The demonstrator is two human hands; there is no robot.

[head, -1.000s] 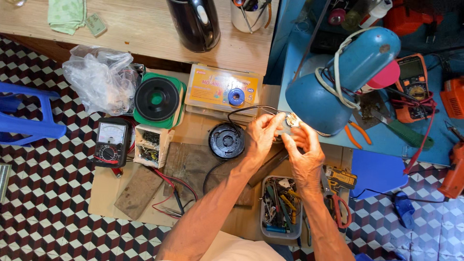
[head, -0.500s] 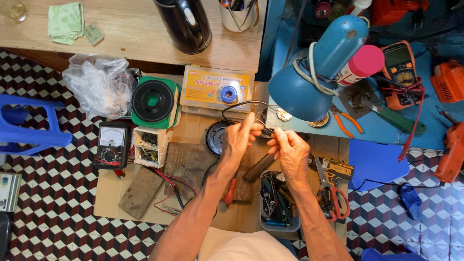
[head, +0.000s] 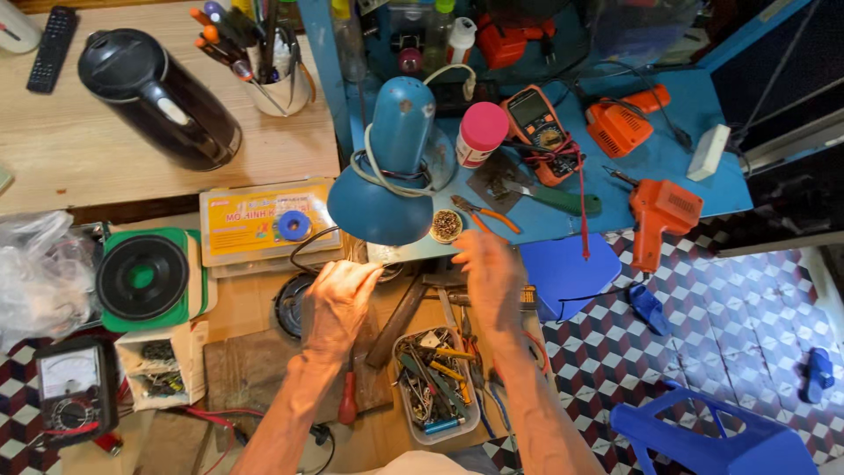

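Cluttered with tools, our wooden work surface [head: 264, 352] meets a blue bench where a blue metal desk lamp [head: 391, 167] leans over the middle. Our left hand [head: 338, 303] sits just under the lamp shade, its fingers [head: 365, 271] curled around the end of a thin black wire [head: 308, 246] that loops back toward a round black speaker [head: 290, 303]; what exactly is pinched there is too small to tell. Our right hand [head: 483, 273] hovers close beside it, fingers bent downward, and we cannot tell whether they hold anything. We judge the wire light, limp and springy, easily kinked, so it is best gripped near its tip between thumb and forefinger. A small round tin of brass wool [head: 446, 225] sits just above the right hand, and a clear plastic tray of small tools [head: 435, 387] lies between our forearms.
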